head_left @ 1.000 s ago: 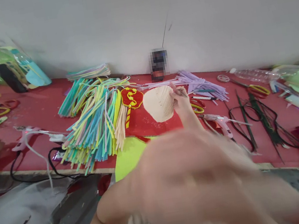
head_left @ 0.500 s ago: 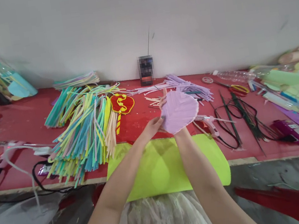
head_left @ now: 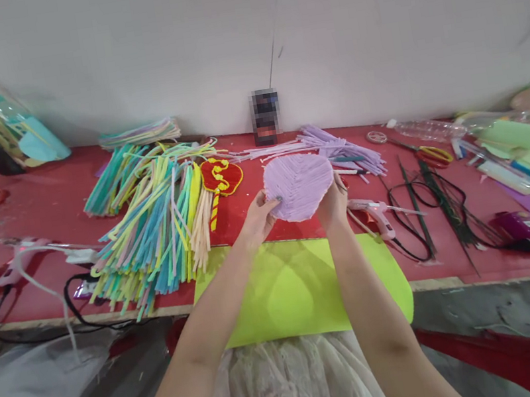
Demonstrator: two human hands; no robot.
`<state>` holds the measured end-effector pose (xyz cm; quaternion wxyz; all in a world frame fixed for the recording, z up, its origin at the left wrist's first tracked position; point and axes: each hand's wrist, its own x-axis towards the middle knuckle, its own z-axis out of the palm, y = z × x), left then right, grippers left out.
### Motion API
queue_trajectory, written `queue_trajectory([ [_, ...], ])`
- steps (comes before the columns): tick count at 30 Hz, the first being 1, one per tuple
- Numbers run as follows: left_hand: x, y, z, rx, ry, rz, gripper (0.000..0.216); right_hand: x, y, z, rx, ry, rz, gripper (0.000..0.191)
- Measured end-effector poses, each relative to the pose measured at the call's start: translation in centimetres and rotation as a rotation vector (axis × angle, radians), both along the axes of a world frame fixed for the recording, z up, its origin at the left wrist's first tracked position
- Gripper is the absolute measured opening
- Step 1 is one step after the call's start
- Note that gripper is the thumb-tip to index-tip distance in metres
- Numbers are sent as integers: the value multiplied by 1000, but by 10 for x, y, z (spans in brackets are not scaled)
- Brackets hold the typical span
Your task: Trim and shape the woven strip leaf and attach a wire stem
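Observation:
Between my hands is a rounded, leaf-shaped panel (head_left: 299,185) of lilac pipe cleaners, laid in slanting rows that meet at a middle line. My left hand (head_left: 262,215) pinches its left edge, thumb on the front. At the right edge my right hand (head_left: 334,199) grips it, with most of its fingers hidden behind. A small red fan shape with yellow trim and a striped handle (head_left: 222,178) lies left of the panel. Behind it are loose lilac pipe cleaners (head_left: 337,147). Below my hands a lime-green sheet (head_left: 289,288) hangs over the table's front edge.
A big heap of coloured pipe cleaners (head_left: 149,230) covers the left of the red table (head_left: 60,211). Glue guns lie on both sides, one pink glue gun (head_left: 375,213) close to my right wrist. Scissors (head_left: 432,155), wires and cords are farther right. A dark device (head_left: 266,116) stands against the wall.
The panel has turned from tilted to nearly level and shifted slightly left. My right hand has moved from behind it to its right edge, while my left hand stays at the left edge.

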<state>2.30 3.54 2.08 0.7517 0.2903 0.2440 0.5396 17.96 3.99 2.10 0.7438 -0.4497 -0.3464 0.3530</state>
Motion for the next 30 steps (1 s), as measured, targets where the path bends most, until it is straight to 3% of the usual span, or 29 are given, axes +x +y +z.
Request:
queue_trajectory([
  [4, -1, 3, -1, -44, -102, 34, 26, 6, -20, 4, 45, 9, 89, 36],
  [9, -4, 6, -1, -205, -154, 58, 19, -4, -45, -2, 38, -270, 276, 60],
  [15, -7, 10, -1, -296, -189, 127, 20, -13, -65, -15, -109, -323, 106, 34],
  [17, -9, 11, -1, -306, -209, 123, 19, -16, -73, -18, -143, -338, 200, 32],
  [20, -10, 12, -1, -321, -211, 137, 20, -24, -87, -19, -188, -307, 358, 47],
  [26, -10, 14, -1, -316, -211, 186, 22, -39, -103, -26, -287, -349, 334, 41],
  [30, -9, 15, -2, -352, -214, 186, 24, -43, -104, -28, -334, -386, 431, 39],
])
